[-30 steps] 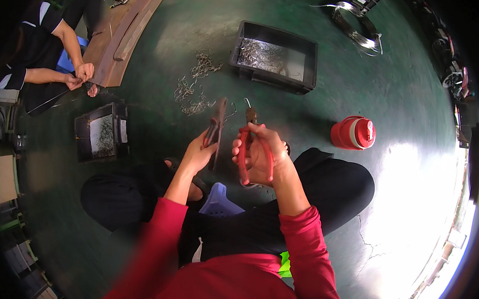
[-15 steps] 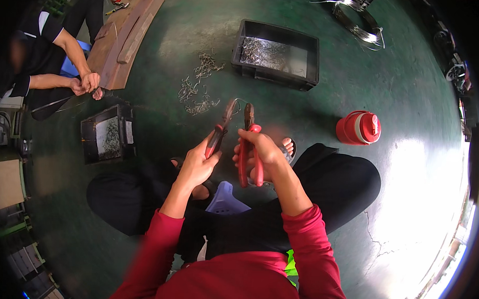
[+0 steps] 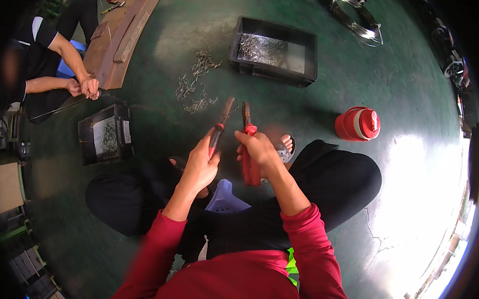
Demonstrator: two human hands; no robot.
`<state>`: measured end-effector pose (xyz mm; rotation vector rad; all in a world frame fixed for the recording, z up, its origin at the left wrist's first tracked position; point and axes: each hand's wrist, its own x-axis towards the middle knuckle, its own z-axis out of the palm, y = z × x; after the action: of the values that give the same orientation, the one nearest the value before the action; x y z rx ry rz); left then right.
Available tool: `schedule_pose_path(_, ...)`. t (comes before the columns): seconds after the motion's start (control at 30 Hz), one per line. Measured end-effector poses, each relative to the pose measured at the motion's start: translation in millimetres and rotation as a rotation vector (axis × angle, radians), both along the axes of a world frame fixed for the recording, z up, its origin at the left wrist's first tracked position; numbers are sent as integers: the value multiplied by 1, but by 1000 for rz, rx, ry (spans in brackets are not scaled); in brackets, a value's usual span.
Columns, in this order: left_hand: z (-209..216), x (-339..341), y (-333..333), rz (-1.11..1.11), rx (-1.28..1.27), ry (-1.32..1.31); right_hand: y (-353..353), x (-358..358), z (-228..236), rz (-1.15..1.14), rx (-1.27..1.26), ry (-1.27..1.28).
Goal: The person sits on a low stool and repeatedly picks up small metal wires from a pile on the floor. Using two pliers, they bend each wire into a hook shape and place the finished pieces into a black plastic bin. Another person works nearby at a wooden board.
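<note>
Within both hands (image 3: 199, 161) (image 3: 259, 149), red-handled pliers (image 3: 217, 135) (image 3: 249, 130)

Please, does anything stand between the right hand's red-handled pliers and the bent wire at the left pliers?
Nothing visible: a narrow gap separates the red-handled metal pliers in the right hand from the bent silvery wire at the red-and-black metal pliers in the left hand.

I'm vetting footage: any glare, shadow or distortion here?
Head view: white glare washes out the glossy green floor at right; scene edges curve near the black rim; the red cylindrical jug casts shadow leftward; the red-handled metal pliers in the right hand look fairly sharp.
</note>
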<state>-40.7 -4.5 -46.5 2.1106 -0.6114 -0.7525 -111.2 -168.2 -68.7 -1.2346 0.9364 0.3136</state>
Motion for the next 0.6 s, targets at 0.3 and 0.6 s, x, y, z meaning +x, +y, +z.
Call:
schedule_pose_path(0.3, -5, -12, -9, -1, 71, -155, 6, 5, -32, 154, -475, 103)
schedule_pose_path(0.6, -11, -15, -13, -43, 174, -270, 9, 5, -57, 148, -564, 118)
